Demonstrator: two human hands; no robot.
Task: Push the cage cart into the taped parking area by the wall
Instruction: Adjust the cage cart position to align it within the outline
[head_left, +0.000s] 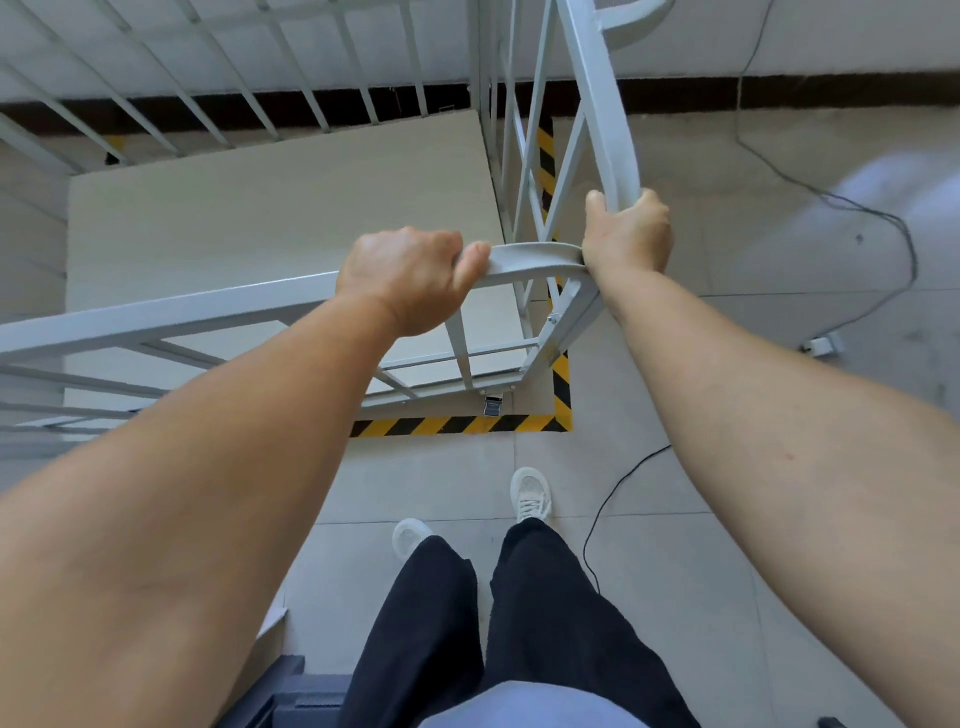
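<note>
A white metal cage cart (208, 312) with barred sides and a pale board floor fills the upper left. Its near right corner is right in front of me. My left hand (405, 275) grips the near top rail. My right hand (626, 234) grips the right-side top rail just past the corner. Yellow-and-black striped tape (457, 425) marks an L-shaped corner on the floor below the cart's near right caster (492, 405). The caster stands just inside the tape. The wall (831, 36) with its dark skirting runs across the top.
A black cable (883, 218) trails over the tiled floor on the right to a small white box (823, 345). Another cable (608, 509) lies near my right shoe (530, 496). A dark object (291, 696) sits at the bottom left beside my legs.
</note>
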